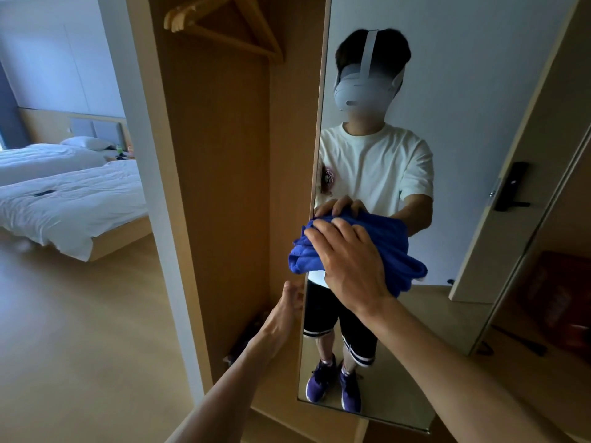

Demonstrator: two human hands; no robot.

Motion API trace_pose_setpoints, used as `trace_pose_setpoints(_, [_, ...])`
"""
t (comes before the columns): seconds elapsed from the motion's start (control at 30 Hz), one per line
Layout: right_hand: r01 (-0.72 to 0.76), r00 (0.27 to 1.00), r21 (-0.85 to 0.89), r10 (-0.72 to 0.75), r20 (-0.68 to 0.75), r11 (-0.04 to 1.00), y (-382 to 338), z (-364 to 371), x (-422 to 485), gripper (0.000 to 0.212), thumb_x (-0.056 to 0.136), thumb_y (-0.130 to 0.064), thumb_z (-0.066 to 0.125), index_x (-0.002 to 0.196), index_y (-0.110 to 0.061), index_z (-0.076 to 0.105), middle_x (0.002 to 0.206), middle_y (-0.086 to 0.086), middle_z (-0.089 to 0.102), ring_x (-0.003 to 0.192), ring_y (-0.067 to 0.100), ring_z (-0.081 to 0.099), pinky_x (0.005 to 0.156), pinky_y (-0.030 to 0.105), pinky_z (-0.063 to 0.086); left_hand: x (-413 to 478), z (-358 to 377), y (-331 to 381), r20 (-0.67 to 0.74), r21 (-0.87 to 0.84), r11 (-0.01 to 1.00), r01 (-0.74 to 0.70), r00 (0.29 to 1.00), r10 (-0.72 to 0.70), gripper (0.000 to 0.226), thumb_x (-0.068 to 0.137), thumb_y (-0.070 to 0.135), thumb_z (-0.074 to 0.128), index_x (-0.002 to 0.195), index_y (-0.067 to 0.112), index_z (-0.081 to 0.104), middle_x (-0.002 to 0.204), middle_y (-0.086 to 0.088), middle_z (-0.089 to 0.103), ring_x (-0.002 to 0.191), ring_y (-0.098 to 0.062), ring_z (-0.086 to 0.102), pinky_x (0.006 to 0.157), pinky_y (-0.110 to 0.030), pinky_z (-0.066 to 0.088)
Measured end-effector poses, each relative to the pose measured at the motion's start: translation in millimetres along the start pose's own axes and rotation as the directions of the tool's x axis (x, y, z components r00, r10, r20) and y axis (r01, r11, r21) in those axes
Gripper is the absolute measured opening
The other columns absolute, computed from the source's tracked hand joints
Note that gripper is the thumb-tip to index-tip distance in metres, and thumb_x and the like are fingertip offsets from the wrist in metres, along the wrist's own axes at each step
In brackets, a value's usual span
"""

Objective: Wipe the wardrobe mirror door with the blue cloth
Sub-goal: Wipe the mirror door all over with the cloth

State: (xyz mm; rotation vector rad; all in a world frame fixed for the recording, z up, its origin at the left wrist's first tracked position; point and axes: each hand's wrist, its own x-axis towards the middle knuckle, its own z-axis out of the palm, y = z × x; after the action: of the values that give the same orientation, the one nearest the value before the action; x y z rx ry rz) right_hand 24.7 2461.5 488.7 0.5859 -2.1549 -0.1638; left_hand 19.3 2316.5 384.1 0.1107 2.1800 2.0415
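We are pressing our right hand (348,263), fingers spread and nearly straight, onto the bunched blue cloth (305,260). The cloth is lying against the mirror door (463,91) at the door's left edge, about mid-height, and is overlapping that edge slightly. At 7 o'clock from the cloth, our left hand (289,298) is gripping the same edge with curled fingers. At 11 o'clock, wooden hangers (224,27) are hanging inside the wardrobe (217,187); at 9 o'clock, well apart, a white bed (80,199) is standing.
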Motion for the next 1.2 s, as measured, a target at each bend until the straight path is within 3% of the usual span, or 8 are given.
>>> trace_pose_setpoints(0.23, [0.118,0.981,-0.032,-0.111,0.16,0.992,-18,44,-63,0.049,0.089,-0.018,0.065,0.137,-0.014,0.054,0.142,0.008,0.056,0.126,0.028,0.053,0.102,0.043,0.044,-3,-2,0,-0.01,-0.046,0.999,0.022,1.0,-0.023,0.064,0.107,0.054,0.004,0.123,0.03,0.062,0.111,0.011,0.07,0.101,0.002,0.067,0.09,-0.013,0.045])
trace_pose_setpoints(0.33, [0.178,0.95,-0.009,-0.169,0.263,0.984,-22,52,-86,0.05,0.085,-0.022,0.072,0.134,-0.016,0.059,0.136,0.007,0.061,0.123,0.028,0.057,0.1,0.042,0.049,-4,0,-3,0.014,-0.07,0.997,0.024,1.0,-0.023,0.065,0.108,0.052,0.004,0.122,0.025,0.063,0.109,0.006,0.073,0.087,0.008,0.071,0.071,-0.004,0.05])
trace_pose_setpoints(0.5, [0.084,0.994,0.036,-0.086,0.07,0.996,-7,17,-28,0.044,0.091,-0.012,0.039,0.129,-0.014,0.06,0.131,0.006,0.062,0.118,0.029,0.058,0.097,0.043,0.046,-6,-2,4,0.02,-0.063,0.998,0.019,1.0,-0.018,0.058,0.106,0.053,0.003,0.116,0.04,0.059,0.103,0.021,0.07,0.089,0.009,0.069,0.078,-0.006,0.051])
trace_pose_setpoints(0.63, [0.075,0.992,0.029,-0.071,-0.108,0.997,13,-23,26,0.045,0.089,-0.006,0.036,0.124,-0.012,0.064,0.129,0.009,0.063,0.117,0.032,0.059,0.097,0.046,0.044,-11,3,4,0.06,-0.047,0.999,0.026,0.998,-0.023,0.06,0.107,0.05,0.0,0.119,0.038,0.057,0.112,0.02,0.064,0.098,0.009,0.061,0.074,-0.006,0.048])
trace_pose_setpoints(0.77, [0.149,0.979,-0.022,-0.15,-0.136,0.989,12,-16,31,0.039,0.094,-0.006,0.039,0.124,-0.012,0.064,0.129,0.009,0.063,0.121,0.033,0.057,0.106,0.049,0.041,-10,1,6,0.044,-0.044,0.999,0.017,0.999,-0.015,0.065,0.105,0.055,-0.001,0.113,0.041,0.062,0.107,0.022,0.069,0.094,0.011,0.066,0.078,-0.01,0.044])
trace_pose_setpoints(0.97, [0.248,0.959,-0.056,-0.237,0.153,0.967,-16,45,-61,0.046,0.087,-0.021,0.071,0.131,-0.018,0.059,0.138,0.007,0.059,0.131,0.03,0.052,0.112,0.047,0.041,-9,-3,4,0.012,-0.098,0.995,0.031,0.999,-0.03,0.064,0.103,0.062,0.003,0.112,0.04,0.063,0.115,0.013,0.071,0.094,0.009,0.068,0.093,-0.019,0.049])
trace_pose_setpoints(1.1, [0.291,0.904,-0.051,-0.256,0.343,0.955,-25,65,-98,0.048,0.083,-0.031,0.076,0.128,-0.024,0.059,0.135,0.002,0.06,0.13,0.026,0.054,0.116,0.041,0.037,-7,-2,3,0.012,-0.085,0.994,0.067,0.998,-0.066,0.069,0.103,0.062,0.005,0.122,0.03,0.063,0.112,0.007,0.069,0.1,-0.004,0.066,0.069,-0.011,0.051])
trace_pose_setpoints(1.2, [0.279,0.917,0.006,-0.268,0.296,0.96,-24,55,-96,0.047,0.081,-0.025,0.075,0.126,-0.022,0.062,0.129,0.002,0.064,0.124,0.025,0.058,0.111,0.04,0.044,-6,-4,1,0.021,-0.104,0.993,0.048,0.999,-0.046,0.066,0.106,0.057,0.006,0.13,0.025,0.058,0.114,0.005,0.068,0.098,-0.002,0.066,0.066,-0.008,0.051])
